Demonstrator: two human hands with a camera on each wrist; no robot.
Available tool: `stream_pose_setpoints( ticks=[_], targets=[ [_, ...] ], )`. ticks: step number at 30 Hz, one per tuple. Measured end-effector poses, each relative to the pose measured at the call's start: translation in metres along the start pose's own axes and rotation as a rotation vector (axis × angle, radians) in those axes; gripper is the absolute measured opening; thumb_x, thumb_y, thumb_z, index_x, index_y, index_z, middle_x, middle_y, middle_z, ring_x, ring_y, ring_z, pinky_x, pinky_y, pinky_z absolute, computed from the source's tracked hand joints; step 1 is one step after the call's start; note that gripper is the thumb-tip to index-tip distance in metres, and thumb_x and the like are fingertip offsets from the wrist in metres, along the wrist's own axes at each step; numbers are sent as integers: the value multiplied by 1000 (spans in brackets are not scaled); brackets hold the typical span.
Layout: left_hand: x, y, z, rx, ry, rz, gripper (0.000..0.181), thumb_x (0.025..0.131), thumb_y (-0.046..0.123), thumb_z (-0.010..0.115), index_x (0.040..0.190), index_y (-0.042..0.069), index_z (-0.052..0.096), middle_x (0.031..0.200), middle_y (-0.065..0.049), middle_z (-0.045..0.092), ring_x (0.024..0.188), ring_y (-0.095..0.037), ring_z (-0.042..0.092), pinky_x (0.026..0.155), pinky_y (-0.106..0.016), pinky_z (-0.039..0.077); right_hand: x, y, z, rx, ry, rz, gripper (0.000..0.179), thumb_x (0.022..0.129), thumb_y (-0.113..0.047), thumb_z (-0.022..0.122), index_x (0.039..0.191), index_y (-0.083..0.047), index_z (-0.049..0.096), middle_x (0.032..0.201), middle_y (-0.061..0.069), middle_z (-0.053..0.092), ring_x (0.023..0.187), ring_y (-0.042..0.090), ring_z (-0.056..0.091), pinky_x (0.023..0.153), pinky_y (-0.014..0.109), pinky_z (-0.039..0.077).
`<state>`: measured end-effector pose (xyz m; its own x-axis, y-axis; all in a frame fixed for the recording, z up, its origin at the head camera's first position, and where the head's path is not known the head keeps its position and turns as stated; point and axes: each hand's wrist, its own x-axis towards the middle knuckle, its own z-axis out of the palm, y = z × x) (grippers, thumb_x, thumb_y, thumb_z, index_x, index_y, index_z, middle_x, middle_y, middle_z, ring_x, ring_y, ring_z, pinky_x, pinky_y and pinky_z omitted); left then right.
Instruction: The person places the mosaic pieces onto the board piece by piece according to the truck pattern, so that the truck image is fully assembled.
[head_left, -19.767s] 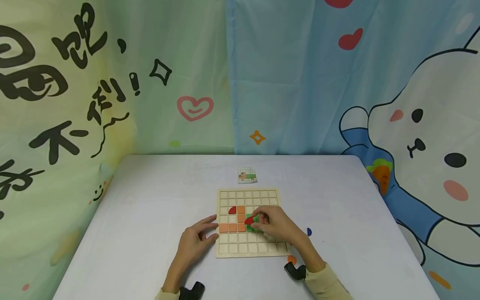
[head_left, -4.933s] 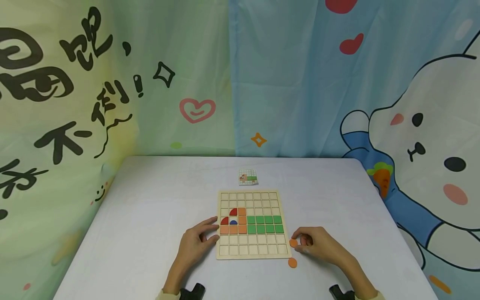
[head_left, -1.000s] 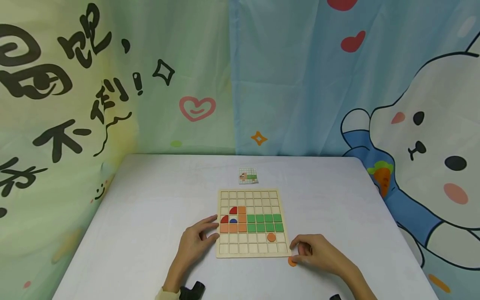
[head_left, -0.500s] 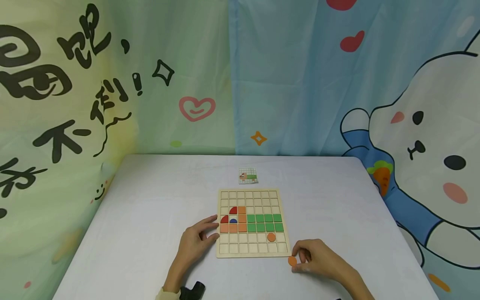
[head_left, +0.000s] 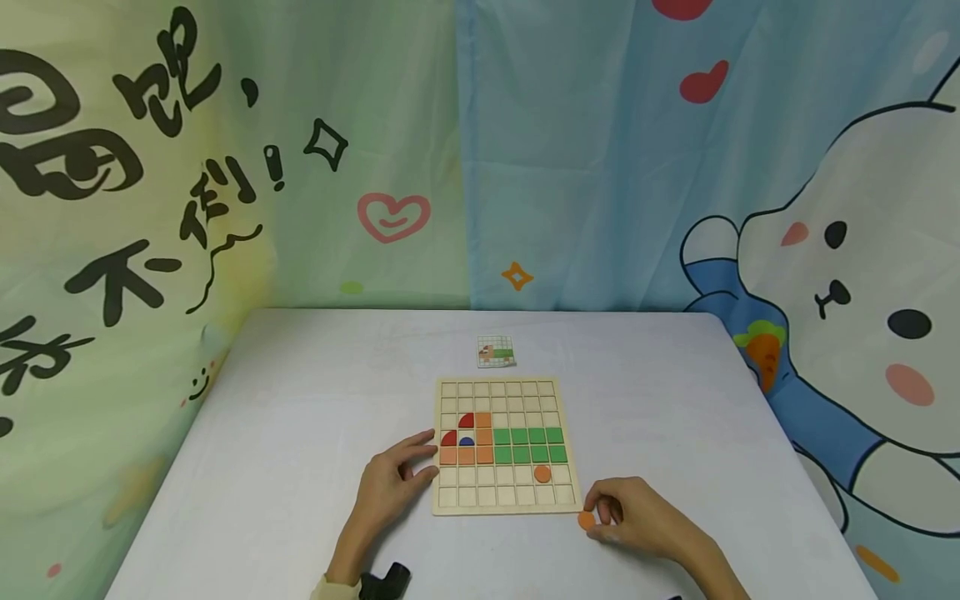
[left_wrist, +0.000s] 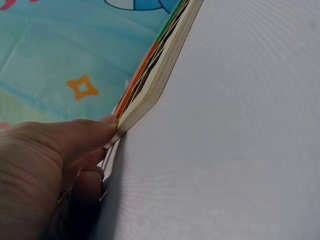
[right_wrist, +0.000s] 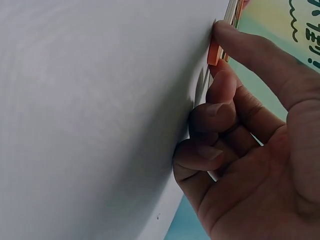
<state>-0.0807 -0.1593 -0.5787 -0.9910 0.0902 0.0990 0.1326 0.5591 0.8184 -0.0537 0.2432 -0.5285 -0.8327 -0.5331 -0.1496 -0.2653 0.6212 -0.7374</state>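
Observation:
A wooden grid board (head_left: 495, 506) lies on the white table, with red, blue, orange and green pieces in its cells. My left hand (head_left: 392, 493) touches the board's left edge with thumb and fingers, its fingers fairly relaxed; the left wrist view shows the thumb against the rim. At the board's lower right corner, my right hand (head_left: 647, 518) pinches an orange disc (head_left: 586, 520) between thumb and index finger. The right wrist view shows this disc (right_wrist: 214, 52) edge-on, tilted up from the table. Another orange disc (head_left: 542, 474) sits in a cell below the green squares (head_left: 537, 456).
A small printed picture card (head_left: 496, 352) lies behind the board, showing a coloured grid pattern. White table surface (head_left: 322, 400) surrounds the board. A patterned curtain (head_left: 585, 167) hangs behind the table. A black strap device (head_left: 386, 581) is on the left wrist.
Earlier, green squares, a red quarter and a blue half-disc went onto the board. One orange disc moved from the right side into a cell. My right hand then took the other disc. My left hand stayed.

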Motion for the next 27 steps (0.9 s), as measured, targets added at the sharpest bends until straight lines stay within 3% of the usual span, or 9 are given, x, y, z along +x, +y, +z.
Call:
stream_pose_setpoints(
  ticks=[5,12,27],
  targets=[
    [0,0,0,-5,-1,-7,30,87,16,87,116,16,83,137,4,75,59,2,46,55,-17,35,0,2,-1,-1,-1,-24,18,87,-21,86,97,-16,72,73,-14,58,64,-7,46,59,18,44],
    [-1,0,0,-4,-3,-5,30,87,15,87,116,16,82,137,4,75,59,2,46,55,-17,35,-1,4,-2,11,-22,12,19,86,-24,88,97,-17,73,72,-15,57,64,-6,47,60,18,45],
    [0,1,-1,3,-11,5,31,87,14,87,117,15,82,138,4,74,58,2,46,54,-17,35,7,-1,-6,19,-59,6,17,88,-24,87,93,-18,72,71,-14,57,63,-6,47,57,18,43]
  ],
)
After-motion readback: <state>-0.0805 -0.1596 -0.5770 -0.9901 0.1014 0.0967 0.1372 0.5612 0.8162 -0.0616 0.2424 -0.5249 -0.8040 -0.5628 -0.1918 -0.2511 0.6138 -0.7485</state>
